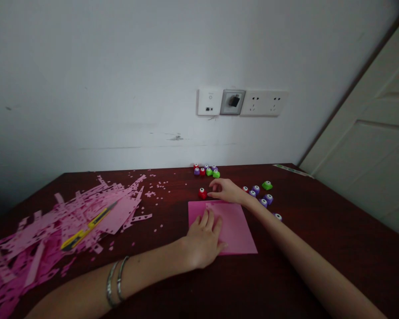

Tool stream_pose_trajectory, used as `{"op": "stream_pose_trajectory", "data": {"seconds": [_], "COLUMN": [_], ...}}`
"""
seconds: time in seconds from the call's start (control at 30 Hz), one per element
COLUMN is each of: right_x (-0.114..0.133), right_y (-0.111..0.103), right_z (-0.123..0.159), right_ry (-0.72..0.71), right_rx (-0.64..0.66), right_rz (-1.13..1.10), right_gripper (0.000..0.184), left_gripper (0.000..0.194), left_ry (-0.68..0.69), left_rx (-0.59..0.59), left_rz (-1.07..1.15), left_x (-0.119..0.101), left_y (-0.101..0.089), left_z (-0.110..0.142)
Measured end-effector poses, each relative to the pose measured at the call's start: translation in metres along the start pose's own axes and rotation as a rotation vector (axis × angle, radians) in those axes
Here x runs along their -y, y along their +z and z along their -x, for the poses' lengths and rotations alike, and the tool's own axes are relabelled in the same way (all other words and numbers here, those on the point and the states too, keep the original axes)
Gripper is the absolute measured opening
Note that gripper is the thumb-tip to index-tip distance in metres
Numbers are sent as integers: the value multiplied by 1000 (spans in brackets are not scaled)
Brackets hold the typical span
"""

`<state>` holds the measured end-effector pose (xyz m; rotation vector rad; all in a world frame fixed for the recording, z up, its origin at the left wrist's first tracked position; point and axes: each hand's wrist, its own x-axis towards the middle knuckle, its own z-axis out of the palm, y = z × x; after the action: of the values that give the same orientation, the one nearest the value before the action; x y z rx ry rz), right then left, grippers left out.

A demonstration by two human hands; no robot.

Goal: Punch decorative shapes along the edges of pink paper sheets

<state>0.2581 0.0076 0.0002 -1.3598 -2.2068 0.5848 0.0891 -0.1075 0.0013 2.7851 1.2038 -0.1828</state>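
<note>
My left hand lies flat on a stack of pink paper, fingers spread across its left half. The sheets rest on the dark red-brown table, the top one slightly offset so a deeper pink strip shows at the left and back. Just beyond the far edge of the paper is my right hand, its fingers curved and apart with nothing visible between them. Its fingertips are right beside a small red craft punch with a white round button; whether they touch it I cannot tell.
Several red, purple and green punches stand near the wall, and more purple punches lie right of my right forearm. At left, a yellow utility knife lies on a heap of punched pink scraps. Wall sockets are above the table.
</note>
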Motion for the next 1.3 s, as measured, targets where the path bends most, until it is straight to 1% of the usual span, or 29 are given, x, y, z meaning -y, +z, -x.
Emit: {"op": "stream_pose_trajectory", "data": {"seconds": [0.1,0.2,0.33,0.5,0.6,0.7,0.77,0.83,0.9,1.03,1.13,1.3], "right_x": [6,15,23,22,17,10,4,-1,-6,-13,-11,-2], "right_y": [9,15,20,18,10,-5,-19,-33,-45,-59,-61,-59], "right_z": [-5,-9,-13,-14,-10,-2,7,17,29,48,56,60], "right_ry": [68,114,118,122,116,85,59,78,110,215,290,331], "right_rx": [0,6,4,56,22,-22,-4,16,17,75,118,111], "right_rz": [99,203,280,260,217,129,56,33,68,229,362,493], "right_gripper": [44,45,39,27,23,21,23,26,27,19,14,12], "left_gripper": [62,61,61,63,71,78,80,80,79,79,78,81], "left_ry": [4,7,4,11,12,17,36,60,74,57,32,-10], "left_rx": [-27,-42,-88,-105,-76,-32,-22,-19,-1,23,34,65], "left_rz": [-6,-12,-13,-16,10,48,67,79,88,74,40,8], "left_x": [0,1,2,3,3,2,2,3,3,2,-1,-2], "left_y": [2,4,9,9,2,-2,-3,-3,-4,-11,-16,-18], "left_z": [0,0,0,0,1,1,1,1,1,6,10,13]}}
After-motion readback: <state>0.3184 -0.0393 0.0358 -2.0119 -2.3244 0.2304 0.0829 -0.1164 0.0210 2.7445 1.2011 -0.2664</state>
